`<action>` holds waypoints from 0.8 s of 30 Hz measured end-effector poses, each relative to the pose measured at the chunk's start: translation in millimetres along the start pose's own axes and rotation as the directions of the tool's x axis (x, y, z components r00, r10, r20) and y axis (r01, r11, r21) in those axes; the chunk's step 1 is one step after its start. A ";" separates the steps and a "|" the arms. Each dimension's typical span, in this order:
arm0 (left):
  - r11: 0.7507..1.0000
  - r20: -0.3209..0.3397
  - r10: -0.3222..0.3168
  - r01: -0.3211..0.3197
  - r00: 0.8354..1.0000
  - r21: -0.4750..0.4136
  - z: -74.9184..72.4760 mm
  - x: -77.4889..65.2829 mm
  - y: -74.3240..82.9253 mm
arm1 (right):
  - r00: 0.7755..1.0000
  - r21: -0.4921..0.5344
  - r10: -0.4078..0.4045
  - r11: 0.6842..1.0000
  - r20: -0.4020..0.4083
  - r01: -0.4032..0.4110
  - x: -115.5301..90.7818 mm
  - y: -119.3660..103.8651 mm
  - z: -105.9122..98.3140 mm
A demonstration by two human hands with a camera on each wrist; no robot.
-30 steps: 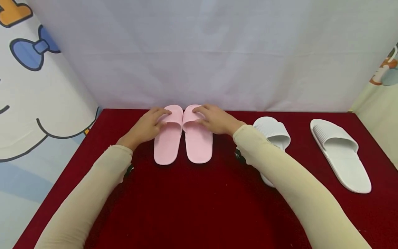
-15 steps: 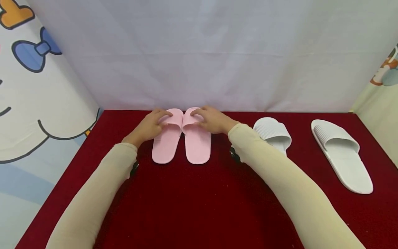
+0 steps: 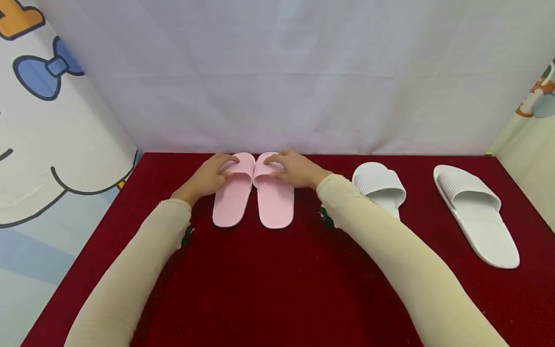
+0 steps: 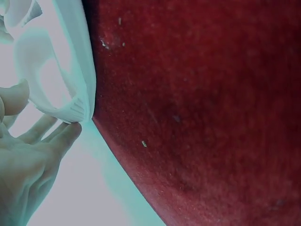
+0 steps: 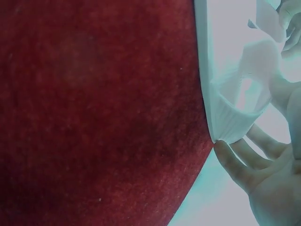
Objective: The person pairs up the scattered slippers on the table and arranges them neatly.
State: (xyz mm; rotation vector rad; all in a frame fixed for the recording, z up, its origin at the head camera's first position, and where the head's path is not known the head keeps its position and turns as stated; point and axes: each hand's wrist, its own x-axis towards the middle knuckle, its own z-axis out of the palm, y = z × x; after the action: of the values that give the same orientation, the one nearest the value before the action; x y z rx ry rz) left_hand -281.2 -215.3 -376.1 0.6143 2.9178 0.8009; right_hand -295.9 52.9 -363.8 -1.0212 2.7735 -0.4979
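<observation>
Two pink slippers lie side by side at the far middle of the red worktop (image 3: 277, 279), toes toward the white backdrop (image 3: 303, 72), their inner edges just beside each other near the toe and slightly apart at the heel.

The left hand (image 3: 207, 177) rests on the left pink slipper (image 3: 231, 197). Its fingers curl over the strap from the outer side, and the thumb lies on the strap's top. In the left wrist view, the fingers (image 4: 56, 139) meet the ribbed edge of the strap (image 4: 75, 109), with the thumb above; the grip is a loose hold on the strap rather than a flat press.

The right hand (image 3: 297, 169) rests on the right pink slipper (image 3: 275, 202) in the same way, its fingers bent over the strap from the outer side. In the right wrist view, a fingertip (image 5: 225, 155) touches the lower corner of the ribbed strap (image 5: 230, 125). The colours in both wrist views are washed out.

Both forearms are covered by beige sleeves (image 3: 143, 270).

Two white slippers lie on the right half of the worktop, well apart from each other. The nearer white slipper (image 3: 381, 185) sits just beside the right forearm, which hides its heel. The farther white slipper (image 3: 479, 217) lies at an angle near the right edge.

A cartoon-printed curtain (image 3: 52, 120) hangs at the left.
</observation>
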 end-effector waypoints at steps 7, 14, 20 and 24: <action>0.997 0.021 -0.041 0.042 0.999 -0.068 2.3 -0.5 -0.3 | 0.998 0.056 0.064 0.996 -0.002 -0.064 -1.1 -2.1 5.0; 0.993 0.021 -0.071 0.072 0.997 -0.089 6.1 -1.1 -3.7 | 0.995 0.083 0.102 0.991 -0.008 -0.101 -0.6 -3.3 11.7; 0.994 0.025 -0.072 0.074 0.997 -0.080 6.7 -3.2 -1.8 | 0.994 0.089 0.108 0.990 -0.004 -0.107 -2.0 -4.1 10.8; 0.994 0.020 -0.072 0.073 0.997 -0.080 7.1 -3.3 -1.2 | 0.996 0.078 0.086 0.993 -0.016 -0.084 -3.7 -3.0 10.3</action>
State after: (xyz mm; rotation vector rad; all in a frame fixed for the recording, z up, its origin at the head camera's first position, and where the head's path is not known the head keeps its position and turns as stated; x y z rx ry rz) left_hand -277.5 -214.1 -383.0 0.5027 2.8577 0.8949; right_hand -288.7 50.5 -372.3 -0.8825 2.7765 -0.6012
